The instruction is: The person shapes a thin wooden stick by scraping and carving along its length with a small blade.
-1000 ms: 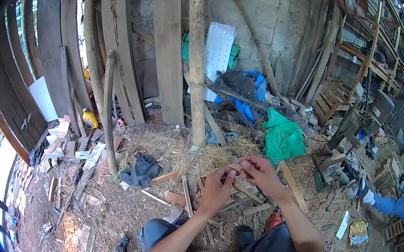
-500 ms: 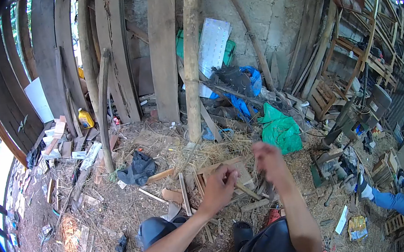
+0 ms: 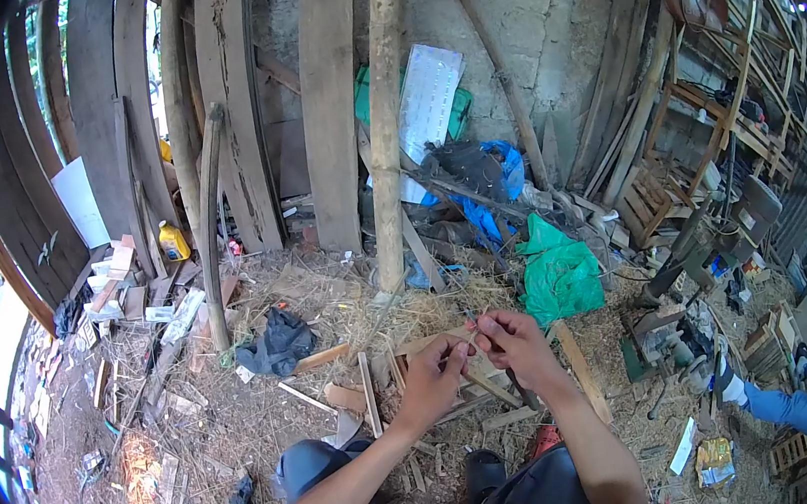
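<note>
One slim piece [image 3: 472, 335], between the fingers [image 3: 500, 327], left hand [image 3: 430, 382] beside right hand [image 3: 527, 358]

tiny thin piece [image 3: 471, 333], pale | pinched up between left hand [image 3: 434, 381] and right hand [image 3: 525, 355] | too small to tell its shape | long dark narrow thing [image 3: 525, 395] | slants down just below right hand, top end hidden

Rough matt wooden post [image 3: 388, 153], crinkled glossy green plastic [image 3: 561, 280], smooth yellow plastic bottle [image 3: 173, 243]
</note>
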Available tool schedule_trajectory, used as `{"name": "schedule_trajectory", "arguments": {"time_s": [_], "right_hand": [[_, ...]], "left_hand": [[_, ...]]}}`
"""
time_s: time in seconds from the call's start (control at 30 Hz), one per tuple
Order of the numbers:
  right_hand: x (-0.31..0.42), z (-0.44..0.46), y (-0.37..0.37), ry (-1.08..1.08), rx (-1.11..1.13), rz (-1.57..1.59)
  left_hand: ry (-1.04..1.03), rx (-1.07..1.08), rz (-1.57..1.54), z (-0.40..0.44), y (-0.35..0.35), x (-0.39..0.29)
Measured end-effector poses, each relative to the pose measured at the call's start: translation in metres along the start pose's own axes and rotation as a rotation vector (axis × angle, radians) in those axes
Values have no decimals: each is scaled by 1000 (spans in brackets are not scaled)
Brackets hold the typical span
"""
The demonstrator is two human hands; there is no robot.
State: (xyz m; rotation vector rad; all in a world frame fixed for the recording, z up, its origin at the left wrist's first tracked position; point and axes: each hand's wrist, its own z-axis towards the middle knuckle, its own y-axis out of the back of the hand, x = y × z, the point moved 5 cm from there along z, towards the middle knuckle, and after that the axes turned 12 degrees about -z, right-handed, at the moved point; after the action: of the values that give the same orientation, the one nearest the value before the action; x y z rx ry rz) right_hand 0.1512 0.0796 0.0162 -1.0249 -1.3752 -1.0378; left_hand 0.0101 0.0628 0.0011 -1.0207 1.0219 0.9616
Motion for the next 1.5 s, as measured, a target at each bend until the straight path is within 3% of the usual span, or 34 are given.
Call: {"name": "schedule_trajectory", "arguments": {"time_s": [0.23, 0.33, 0.4, 0.43, 0.53, 0.77, 0.9, 1.2, 1.3, 1.4, 1.5], "right_hand": [[-11, 5, 10, -59, -86, -15], [-21, 20, 32, -48, -223, -49], [-20, 23, 99, 63, -655, 48], [-24, 17, 109, 65, -660, 51], [-27, 12, 103, 13, -493, 60], [17, -8, 4, 73, -35, 3], [8, -1, -2, 99, 14, -63], [0, 4, 38, 128, -224, 70], [4, 2, 42, 172, -268, 129], [-5, 2, 26, 132, -218, 32], [-11, 3, -1, 32, -9, -94]], "left_hand": [[-35, 3, 130, 4, -6, 4], [-7, 19, 142, -8, -9, -1], [27, 55, 152, -16, -13, 1], [54, 75, 126, -17, -13, 4], [70, 72, 18, -4, -5, 14], [95, 28, -124, -2, 0, 7], [49, 45, -90, -1, -1, 12], [11, 121, 177, -6, 2, 14], [87, 132, 170, -5, 0, 19], [14, 61, 134, -2, 1, 19], [-59, -43, 303, -1, 4, 4]]}}
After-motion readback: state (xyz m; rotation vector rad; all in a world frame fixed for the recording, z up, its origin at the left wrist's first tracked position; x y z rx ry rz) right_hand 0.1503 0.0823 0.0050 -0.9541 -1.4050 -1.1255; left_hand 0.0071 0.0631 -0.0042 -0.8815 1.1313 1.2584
